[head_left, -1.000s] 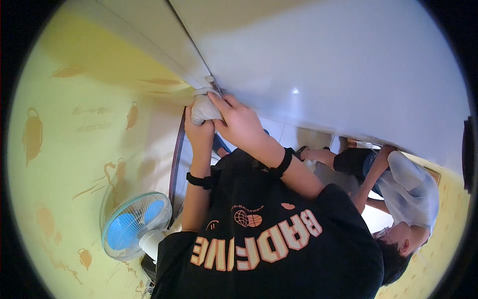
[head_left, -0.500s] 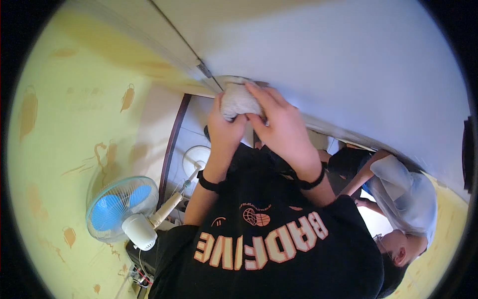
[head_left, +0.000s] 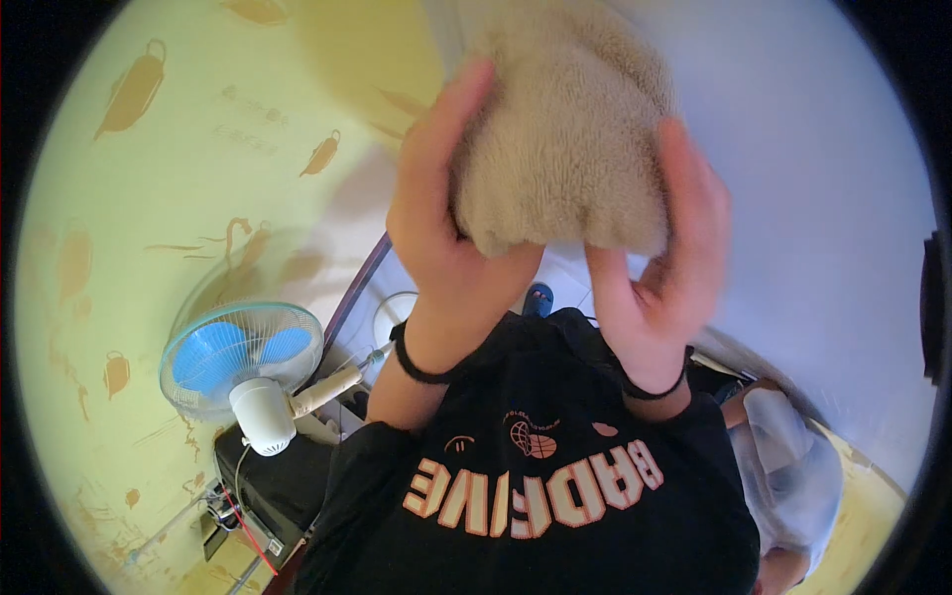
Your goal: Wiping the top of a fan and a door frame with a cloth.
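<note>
Left fingers: part open, curved round the left side and lower edge of the folded cloth (head_left: 565, 129); this left hand (head_left: 446, 233) grips it, though the fingertips behind are hidden.
Right fingers: spread likewise, one along the cloth's right side, another under its lower edge; the right hand (head_left: 684, 248) is a little blurred.
Cloth: tan, thick and fuzzy, bunched between both hands, raised in front of the black shirt (head_left: 535, 436); contact with the pale panel (head_left: 793, 178) cannot be told.
Step in hand: seemingly holding or refolding the cloth.
Next move calls for: probably an even hold on both sides, lest the folds slip open.
Left of the hands: blue-bladed fan (head_left: 248, 367), before the yellow wall (head_left: 188, 208).
Lower right: another person's pale garment (head_left: 793, 476).
</note>
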Demonstrator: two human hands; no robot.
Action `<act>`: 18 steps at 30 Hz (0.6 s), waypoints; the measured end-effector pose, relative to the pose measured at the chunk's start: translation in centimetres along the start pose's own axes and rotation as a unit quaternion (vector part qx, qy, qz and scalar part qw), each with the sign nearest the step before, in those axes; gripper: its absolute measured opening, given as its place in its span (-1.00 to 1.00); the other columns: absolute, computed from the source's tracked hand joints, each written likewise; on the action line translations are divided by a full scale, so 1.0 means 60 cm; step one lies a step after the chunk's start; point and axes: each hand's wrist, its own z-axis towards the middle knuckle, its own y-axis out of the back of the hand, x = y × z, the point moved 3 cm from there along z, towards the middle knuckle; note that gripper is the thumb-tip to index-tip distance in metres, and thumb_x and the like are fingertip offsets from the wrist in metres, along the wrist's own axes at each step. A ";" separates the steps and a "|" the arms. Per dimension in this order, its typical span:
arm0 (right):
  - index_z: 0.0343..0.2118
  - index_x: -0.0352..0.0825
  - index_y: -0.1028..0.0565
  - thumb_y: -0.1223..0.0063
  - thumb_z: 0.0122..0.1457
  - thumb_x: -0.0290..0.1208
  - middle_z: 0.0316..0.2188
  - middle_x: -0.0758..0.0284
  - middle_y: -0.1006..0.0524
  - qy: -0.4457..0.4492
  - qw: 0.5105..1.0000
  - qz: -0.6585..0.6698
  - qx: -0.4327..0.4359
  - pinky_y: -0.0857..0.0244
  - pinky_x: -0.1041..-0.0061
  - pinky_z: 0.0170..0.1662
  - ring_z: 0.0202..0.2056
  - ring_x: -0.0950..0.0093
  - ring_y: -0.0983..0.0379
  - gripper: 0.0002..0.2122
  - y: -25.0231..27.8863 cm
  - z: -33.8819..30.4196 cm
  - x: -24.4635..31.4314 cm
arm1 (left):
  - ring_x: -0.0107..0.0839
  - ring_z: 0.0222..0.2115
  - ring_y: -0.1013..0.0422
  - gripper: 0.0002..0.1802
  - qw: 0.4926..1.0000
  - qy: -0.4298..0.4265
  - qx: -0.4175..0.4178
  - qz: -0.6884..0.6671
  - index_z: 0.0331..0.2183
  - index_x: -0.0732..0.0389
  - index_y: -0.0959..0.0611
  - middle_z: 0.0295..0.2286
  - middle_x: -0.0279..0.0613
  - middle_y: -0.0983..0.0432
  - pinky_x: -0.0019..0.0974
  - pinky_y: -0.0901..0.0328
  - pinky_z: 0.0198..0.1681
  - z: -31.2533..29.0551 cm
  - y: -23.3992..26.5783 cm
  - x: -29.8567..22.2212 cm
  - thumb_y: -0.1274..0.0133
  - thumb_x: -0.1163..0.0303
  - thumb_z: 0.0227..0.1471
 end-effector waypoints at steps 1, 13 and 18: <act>0.23 -0.22 -0.54 -0.20 -0.11 -0.73 0.06 0.12 -0.51 0.026 0.998 -0.048 0.028 -0.44 0.35 -0.01 -0.08 0.19 -0.54 -0.30 -0.015 0.010 0.004 | -0.27 0.09 -0.46 -0.19 1.000 -0.002 -0.006 0.009 0.20 0.29 -0.51 0.12 -0.05 -0.51 -0.22 -0.31 0.21 0.003 0.001 0.016 -0.40 0.51 -0.13; 0.23 -0.01 -0.57 -0.25 -0.19 -0.73 -0.12 0.24 -0.44 -0.094 0.983 -0.086 0.134 -0.44 0.42 -0.24 -0.28 0.32 -0.46 -0.22 -0.142 -0.046 -0.039 | -0.12 -0.06 -0.55 -0.45 0.991 0.108 -0.059 -0.057 -0.06 0.23 -0.62 -0.09 0.02 -0.60 -0.09 -0.43 0.04 -0.120 -0.001 0.224 -0.46 0.43 -0.12; 0.26 0.06 -0.53 -0.32 -0.17 -0.64 -0.13 0.28 -0.45 -0.083 0.970 -0.142 0.178 -0.49 0.35 -0.25 -0.29 0.27 -0.51 -0.20 -0.172 -0.056 -0.041 | -0.24 -0.10 -0.58 -0.48 0.876 0.358 -0.116 -0.303 -0.07 0.26 -0.61 -0.11 -0.03 -0.63 -0.17 -0.46 -0.01 -0.148 -0.017 0.237 -0.46 0.39 -0.08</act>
